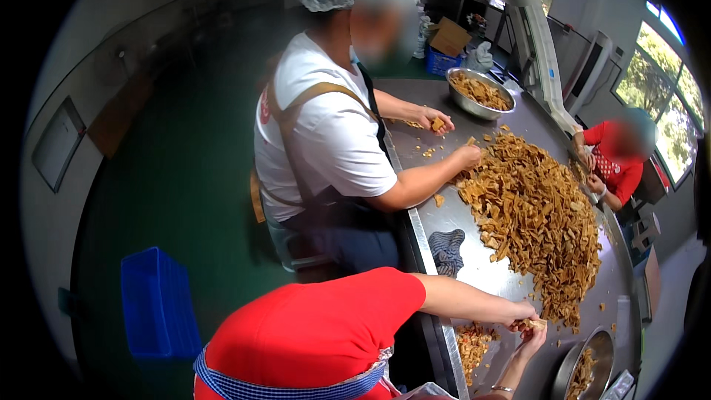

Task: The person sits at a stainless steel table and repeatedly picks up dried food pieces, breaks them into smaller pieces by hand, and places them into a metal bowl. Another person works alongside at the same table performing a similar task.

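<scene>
My left hand point(523, 312), at the end of an arm reaching out from a red sleeve, is closed on a pale brown, flat dried piece point(535, 323). Just below it, my right hand point(532, 337) has its fingers closed on the same piece; a bracelet circles that wrist. Both hands are above the metal table point(503, 281), by the near end of a large heap of brown dried pieces point(541, 215). Beside my left forearm, small yellowish and reddish bits point(474, 344) lie at the table's edge. The exact kind of food cannot be made out.
A metal bowl point(603, 348) of brown pieces stands near right, another bowl point(495, 111) at the far end. A striped dark cloth point(446, 250) lies on the table. Co-workers in white point(326, 133) and red point(611, 159) handle pieces. A blue crate point(157, 304) is on the green floor.
</scene>
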Motion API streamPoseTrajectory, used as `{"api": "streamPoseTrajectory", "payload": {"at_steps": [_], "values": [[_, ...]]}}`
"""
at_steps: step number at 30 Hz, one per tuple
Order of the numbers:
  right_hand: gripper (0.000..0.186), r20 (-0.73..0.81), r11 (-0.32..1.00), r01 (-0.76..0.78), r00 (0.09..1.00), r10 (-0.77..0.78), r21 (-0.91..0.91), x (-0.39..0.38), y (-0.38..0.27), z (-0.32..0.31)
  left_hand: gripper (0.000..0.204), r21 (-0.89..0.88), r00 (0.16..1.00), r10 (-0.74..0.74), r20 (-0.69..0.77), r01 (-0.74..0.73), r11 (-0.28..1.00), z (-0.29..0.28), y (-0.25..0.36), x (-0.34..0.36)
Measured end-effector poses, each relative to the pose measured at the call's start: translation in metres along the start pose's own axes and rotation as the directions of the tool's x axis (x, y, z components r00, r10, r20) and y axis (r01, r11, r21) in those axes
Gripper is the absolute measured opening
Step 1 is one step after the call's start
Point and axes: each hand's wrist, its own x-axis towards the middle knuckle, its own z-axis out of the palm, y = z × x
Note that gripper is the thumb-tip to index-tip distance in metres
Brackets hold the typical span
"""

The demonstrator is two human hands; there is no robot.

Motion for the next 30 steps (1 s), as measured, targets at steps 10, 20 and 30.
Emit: {"api": "streamPoseTrajectory", "payload": {"at_steps": [10, 20, 30], "values": [[0.01, 0.383, 0.459, 0.583, 0.801, -0.46, -0.67, -0.005, 0.002, 0.021, 0.009, -0.041, 0.956, 0.085, -0.282, -0.101, 0.994, -0.016, 0.004, -0.016], [0.031, 0.485, 0.723, 0.296, 0.872, 0.061, -0.624, 0.037, -0.001, 0.02, 0.006, -0.185, 0.887, 0.091, -0.453, -0.194, 0.963, -0.043, 0.001, -0.024], [0.041, 0.146, 0.119, 0.214, 0.896, -0.42, -0.97, 0.123, 0.097, -0.03, 0.012, -0.15, 0.89, 0.189, -0.416, -0.272, 0.951, -0.077, -0.036, 0.031]]}}
